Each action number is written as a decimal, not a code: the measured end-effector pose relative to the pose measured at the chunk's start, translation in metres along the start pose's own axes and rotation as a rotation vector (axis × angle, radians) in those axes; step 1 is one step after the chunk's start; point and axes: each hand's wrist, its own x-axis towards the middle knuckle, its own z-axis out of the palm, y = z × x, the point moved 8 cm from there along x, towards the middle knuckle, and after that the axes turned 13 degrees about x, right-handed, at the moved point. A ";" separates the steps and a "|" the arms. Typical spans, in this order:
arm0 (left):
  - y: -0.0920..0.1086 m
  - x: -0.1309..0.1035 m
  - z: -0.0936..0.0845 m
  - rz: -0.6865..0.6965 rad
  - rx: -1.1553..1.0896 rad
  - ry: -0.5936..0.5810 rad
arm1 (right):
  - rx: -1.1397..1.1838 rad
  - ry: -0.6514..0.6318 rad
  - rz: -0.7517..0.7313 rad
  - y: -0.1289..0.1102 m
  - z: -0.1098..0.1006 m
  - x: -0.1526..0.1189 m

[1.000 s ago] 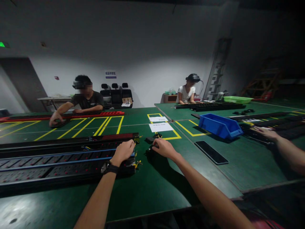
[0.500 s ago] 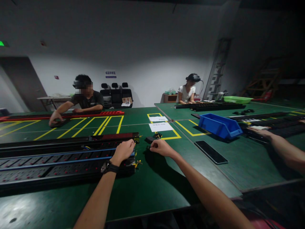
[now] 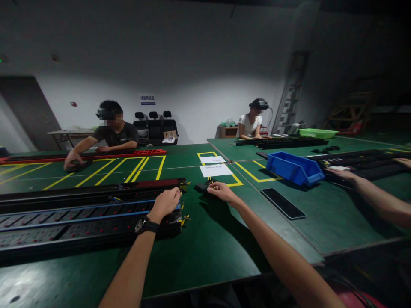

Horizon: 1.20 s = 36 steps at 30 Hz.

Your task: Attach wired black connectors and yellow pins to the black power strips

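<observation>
Several long black strips with slots, red dots and blue edges [image 3: 105, 211] lie side by side on the green table, yellow pieces [image 3: 185, 220] sticking out at their right ends. My left hand [image 3: 166, 203], with a watch on its wrist, is closed over the right end of a blue-edged strip; its fingertips are partly hidden. Right of the strips, small black parts [image 3: 201, 187] lie together, one with yellow on it. Over them my right hand [image 3: 222, 191] is closed in a pinch on a small black part, mostly hidden by the fingers.
White paper sheets [image 3: 215, 170] lie beyond my right hand. Farther right are a phone-like black slab [image 3: 282, 203] and a blue bin [image 3: 293, 169]. A co-worker's arm [image 3: 369, 190] reaches in at the right edge. Two people sit across the table, near a red strip [image 3: 149, 152] and a green tray [image 3: 317, 133].
My right hand has moved slightly away from me and to the right, to the small black parts. My left hand stays at the strip's end. The view has shifted a little.
</observation>
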 end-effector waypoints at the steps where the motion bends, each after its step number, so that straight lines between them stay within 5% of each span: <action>1: 0.000 0.000 0.000 0.001 -0.001 0.001 | -0.017 -0.010 0.015 0.001 0.000 0.000; 13: 0.002 -0.002 -0.003 0.006 -0.004 -0.005 | -0.543 0.055 -0.084 -0.019 -0.002 -0.011; 36: 0.001 -0.001 -0.002 0.020 -0.002 0.018 | -0.763 0.058 -0.070 -0.026 0.003 -0.020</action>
